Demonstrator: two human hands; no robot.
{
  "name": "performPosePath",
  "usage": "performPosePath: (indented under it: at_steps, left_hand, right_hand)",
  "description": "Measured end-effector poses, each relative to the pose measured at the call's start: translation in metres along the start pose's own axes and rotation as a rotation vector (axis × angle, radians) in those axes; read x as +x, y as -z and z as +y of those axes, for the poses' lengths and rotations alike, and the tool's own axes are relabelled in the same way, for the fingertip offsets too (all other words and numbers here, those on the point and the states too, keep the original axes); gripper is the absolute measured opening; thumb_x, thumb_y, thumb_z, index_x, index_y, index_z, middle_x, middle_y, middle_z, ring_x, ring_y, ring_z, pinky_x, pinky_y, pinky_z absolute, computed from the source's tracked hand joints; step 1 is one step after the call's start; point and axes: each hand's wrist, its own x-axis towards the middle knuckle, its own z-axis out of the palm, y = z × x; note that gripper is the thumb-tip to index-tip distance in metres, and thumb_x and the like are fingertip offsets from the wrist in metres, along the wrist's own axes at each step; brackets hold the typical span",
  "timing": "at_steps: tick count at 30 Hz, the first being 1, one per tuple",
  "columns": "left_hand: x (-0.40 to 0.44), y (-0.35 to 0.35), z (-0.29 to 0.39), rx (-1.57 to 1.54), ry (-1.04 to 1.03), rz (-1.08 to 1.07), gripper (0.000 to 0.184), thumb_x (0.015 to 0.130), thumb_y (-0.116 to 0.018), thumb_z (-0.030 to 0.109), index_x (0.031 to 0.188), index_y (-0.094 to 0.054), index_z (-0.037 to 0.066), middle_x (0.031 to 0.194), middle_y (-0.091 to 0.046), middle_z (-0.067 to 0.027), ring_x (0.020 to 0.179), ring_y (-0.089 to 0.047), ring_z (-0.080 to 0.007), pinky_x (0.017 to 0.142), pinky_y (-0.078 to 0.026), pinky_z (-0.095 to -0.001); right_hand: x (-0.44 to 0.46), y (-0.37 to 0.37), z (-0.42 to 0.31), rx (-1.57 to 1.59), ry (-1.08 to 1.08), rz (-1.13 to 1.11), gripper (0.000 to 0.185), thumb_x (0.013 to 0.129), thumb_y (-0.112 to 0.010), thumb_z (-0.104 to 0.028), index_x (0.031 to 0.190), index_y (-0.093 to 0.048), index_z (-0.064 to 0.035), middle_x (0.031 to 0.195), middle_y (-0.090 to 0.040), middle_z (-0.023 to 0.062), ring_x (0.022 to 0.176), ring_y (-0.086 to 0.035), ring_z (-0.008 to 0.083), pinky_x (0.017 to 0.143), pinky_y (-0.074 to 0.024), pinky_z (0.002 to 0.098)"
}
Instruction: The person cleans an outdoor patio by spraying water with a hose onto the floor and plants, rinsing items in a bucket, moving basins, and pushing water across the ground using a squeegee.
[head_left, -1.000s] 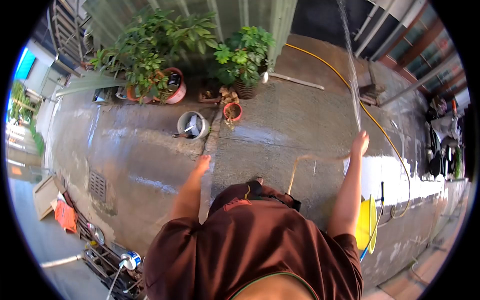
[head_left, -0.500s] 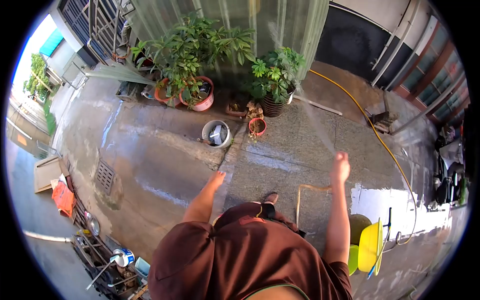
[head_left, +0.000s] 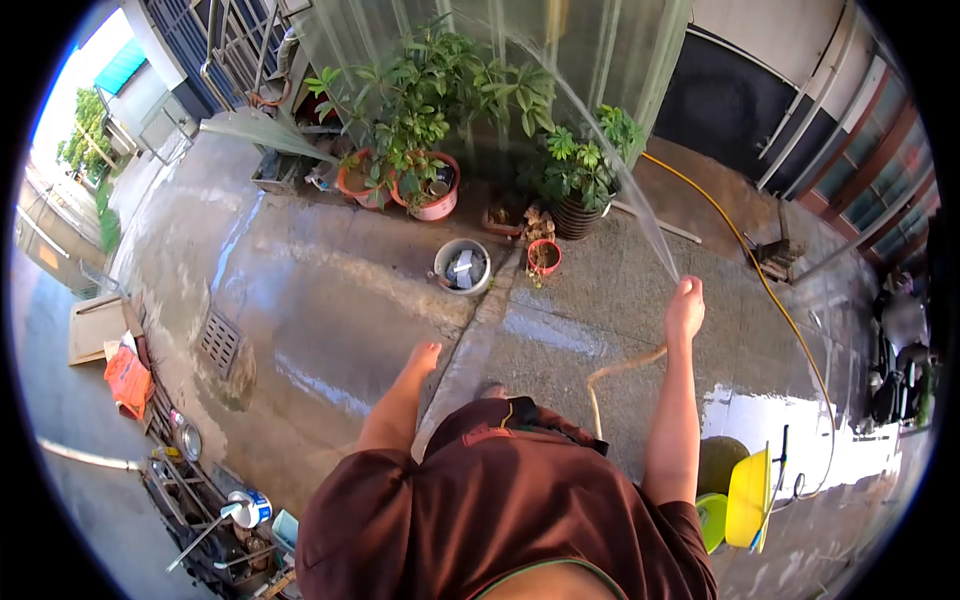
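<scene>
My right hand (head_left: 684,312) is closed around the end of a yellowish hose (head_left: 627,366), which loops down beside my body. A thin stream of water (head_left: 640,205) shoots up and to the left from this hand, passing before the small potted plant (head_left: 585,160) towards the corrugated sheet wall (head_left: 600,70). My left hand (head_left: 426,356) hangs out to the left, its fingers curled and apparently holding nothing. Larger leafy plants (head_left: 430,105) in orange pots (head_left: 440,207) stand against the wall.
A grey bucket (head_left: 463,267) and a small red pot (head_left: 543,257) stand ahead on wet concrete. A long yellow hose (head_left: 745,235) runs along the right. Yellow (head_left: 748,500) and green basins (head_left: 711,522) are at right. A drain grate (head_left: 219,342) lies left.
My right hand has risen slightly, and the water stream now reaches higher up and further left. The view has turned a little, so the plants and pots appear further right.
</scene>
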Motion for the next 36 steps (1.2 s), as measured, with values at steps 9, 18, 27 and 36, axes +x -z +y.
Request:
performPosePath:
  at_steps: [9, 18, 27, 36]
  left_hand:
    - [0.042, 0.059, -0.076, 0.222, -0.171, 0.061, 0.039, 0.085, -0.048, 0.039, 0.095, -0.061, 0.003, 0.086, -0.063, -0.0180, 0.066, -0.062, -0.0310, 0.063, -0.049, -0.0432]
    - [0.076, 0.110, -0.077, 0.336, -0.092, 0.142, 0.028, 0.087, -0.045, 0.029, 0.089, -0.060, 0.005, 0.089, -0.063, -0.0189, 0.084, -0.061, -0.0309, 0.072, -0.048, -0.0442]
    - [0.106, 0.122, -0.085, 0.516, -0.216, -0.011, 0.048, 0.086, -0.039, 0.045, 0.102, -0.061, 0.005, 0.104, -0.060, -0.0188, 0.098, -0.056, -0.0360, 0.085, -0.044, -0.0445]
    - [0.071, 0.097, -0.070, 0.127, 0.002, 0.038, 0.047, 0.084, -0.044, 0.046, 0.099, -0.061, 0.004, 0.103, -0.060, -0.0198, 0.098, -0.057, -0.0359, 0.084, -0.044, -0.0447]
  right_hand:
    - [-0.046, -0.087, -0.067, -0.075, 0.114, -0.200, 0.023, 0.087, -0.041, -0.026, 0.101, -0.052, -0.0120, 0.075, -0.062, 0.0219, 0.072, -0.060, 0.0407, 0.066, -0.0460, 0.0493]
    - [-0.054, -0.124, -0.082, -0.316, 0.168, -0.244, 0.024, 0.086, -0.042, -0.027, 0.106, -0.052, -0.0164, 0.070, -0.062, 0.0199, 0.067, -0.061, 0.0403, 0.060, -0.0459, 0.0508]
    - [-0.037, -0.111, -0.059, -0.082, -0.087, -0.029, 0.034, 0.088, -0.039, -0.027, 0.115, -0.054, -0.0141, 0.079, -0.064, 0.0196, 0.074, -0.062, 0.0380, 0.065, -0.0465, 0.0487]
    - [-0.037, -0.122, -0.013, 0.105, -0.280, -0.101, 0.039, 0.087, -0.039, -0.027, 0.118, -0.056, -0.0096, 0.091, -0.064, 0.0213, 0.084, -0.062, 0.0337, 0.076, -0.0462, 0.0415]
